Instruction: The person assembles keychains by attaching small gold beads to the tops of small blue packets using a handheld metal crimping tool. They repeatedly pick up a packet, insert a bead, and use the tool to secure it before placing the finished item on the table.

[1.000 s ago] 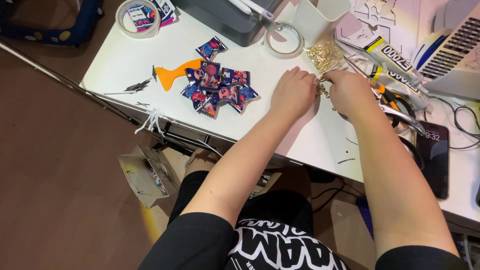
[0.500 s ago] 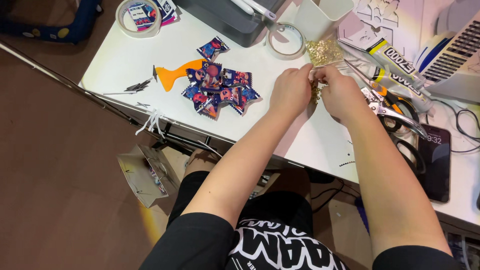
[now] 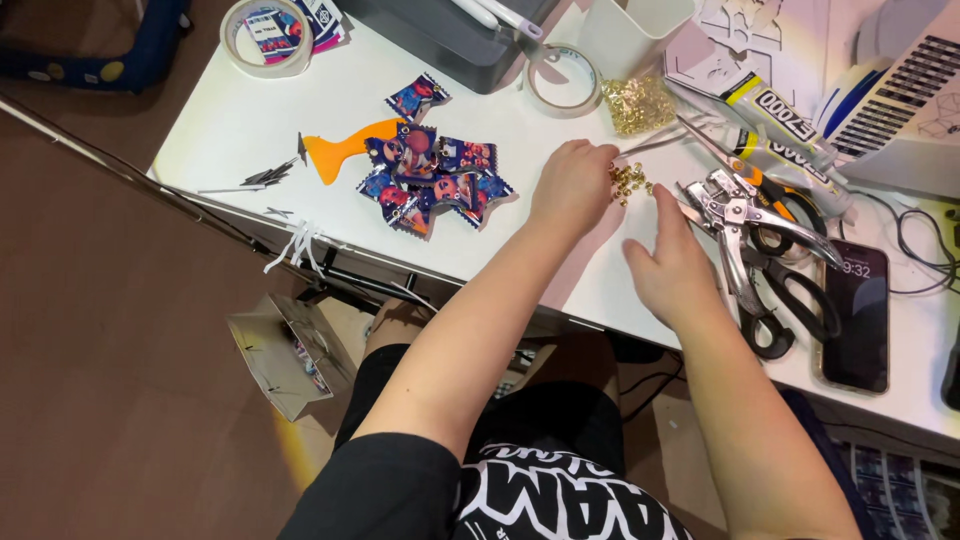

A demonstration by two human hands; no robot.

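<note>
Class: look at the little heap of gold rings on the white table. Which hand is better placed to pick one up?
Probably the left hand: its fingertips lie right beside the gold rings, while the right hand rests flat lower on the table.

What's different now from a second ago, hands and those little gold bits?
Both hands were bunched together over the gold bag. Now they are apart: the bag lies near the tape ring, a small heap of gold rings sits on the table, left hand touching it, right hand flat beside. Wrapped packets, pliers and phone unchanged.
</note>
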